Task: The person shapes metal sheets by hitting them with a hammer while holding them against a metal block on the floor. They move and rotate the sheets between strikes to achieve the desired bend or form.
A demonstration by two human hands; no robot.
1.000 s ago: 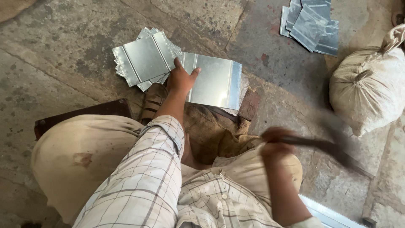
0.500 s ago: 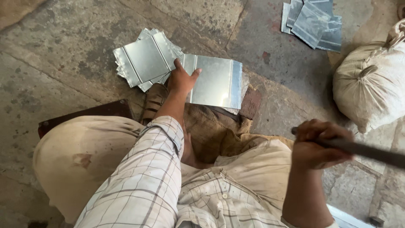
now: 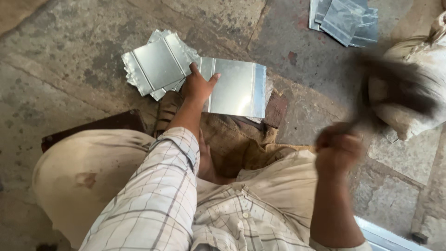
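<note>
since the earlier frame the right hand (image 3: pixel 337 148) has swung up, and the hammer (image 3: pixel 395 88) it grips is now a dark blur near the sack (image 3: pixel 418 69). left hand (image 3: pixel 197 86) stays spread flat on one metal sheet (image 3: pixel 237 88), which lies on a brick (image 3: pixel 276 109) on the floor (image 3: pixel 55 60). two sheet piles show: one stack (image 3: pixel 155 65) beside the left hand, another pile (image 3: pixel 346 18) cut off at the floor's far edge. hammer head too blurred to make out.

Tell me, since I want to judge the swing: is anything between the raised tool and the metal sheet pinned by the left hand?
Nothing visible does. The right hand holds the blurred dark tool up to the right, and the metal sheet lies bare beyond the left hand, which presses its left edge.
</note>
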